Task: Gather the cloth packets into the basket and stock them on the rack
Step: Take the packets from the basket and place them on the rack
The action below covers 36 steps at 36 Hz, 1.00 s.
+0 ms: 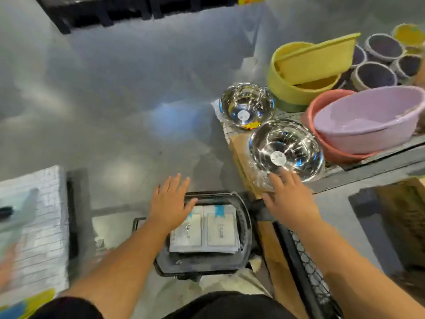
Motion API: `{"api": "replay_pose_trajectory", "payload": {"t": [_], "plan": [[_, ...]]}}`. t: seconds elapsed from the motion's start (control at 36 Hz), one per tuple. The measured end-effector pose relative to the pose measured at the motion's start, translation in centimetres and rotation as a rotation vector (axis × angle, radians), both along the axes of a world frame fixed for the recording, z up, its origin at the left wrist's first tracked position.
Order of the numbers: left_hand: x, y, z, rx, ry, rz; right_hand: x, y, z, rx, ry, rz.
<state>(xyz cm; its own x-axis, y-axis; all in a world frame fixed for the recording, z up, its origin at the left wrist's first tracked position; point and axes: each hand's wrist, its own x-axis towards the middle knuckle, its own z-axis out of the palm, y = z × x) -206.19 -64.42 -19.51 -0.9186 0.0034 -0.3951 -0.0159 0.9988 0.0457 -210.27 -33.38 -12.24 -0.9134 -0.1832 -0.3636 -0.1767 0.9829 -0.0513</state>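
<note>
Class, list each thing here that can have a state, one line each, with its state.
Basket, loaded.
Cloth packets, flat, side by side in the basket.
Left hand, open, fingers spread over the basket's rim.
Right hand, open, fingertips at the near steel bowl.
Near steel bowl, upright, empty.
Lilac basin, nested in the pink basin.

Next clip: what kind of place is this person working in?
Probably a housewares shop or its stockroom: steel bowls with stickers inside, stacked plastic basins and woven baskets are laid out like stock, and a black basket holds cloth packets.
</note>
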Motion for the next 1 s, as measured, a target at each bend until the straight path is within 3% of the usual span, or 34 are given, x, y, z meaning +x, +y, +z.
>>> {"api": "replay_pose_trajectory", "payload": {"t": [0.17,0.42,0.69,1.0], "plan": [[5.6,-7.1,-4.2,-0.009,-0.05,0.109,1.0,-6.6,-6.4,0.071,-0.119,0.167],[9.8,-10.5,-15.6,-0.001,-0.153,0.152,4.2,-11.5,-18.5,0.085,-0.252,0.155],[10.2,-7.7,-30.6,0.062,-0.23,0.176,6.2,-10.1,-35.1,0.133,-0.354,0.26],[11.7,-6.5,-46.9,0.119,-0.264,0.309,7.3,-7.4,-53.1,0.1,-0.413,0.129]]}}
